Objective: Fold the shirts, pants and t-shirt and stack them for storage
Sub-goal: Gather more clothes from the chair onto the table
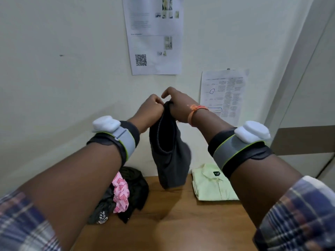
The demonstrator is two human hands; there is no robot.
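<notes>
A dark grey garment (170,160) hangs in the air above the wooden table (174,223), its lower end near the tabletop. My left hand (151,109) and my right hand (178,107) grip its top edge side by side, raised in front of the wall. A light green shirt (213,183) lies folded on the table at the right. On the left sits an unfolded pile of dark clothes (134,189) with a pink patterned garment (120,194) in it.
The table stands against a pale wall with two printed sheets (154,35) taped to it. A door frame (299,87) runs down the right side. Both my forearms wear strapped sensor bands.
</notes>
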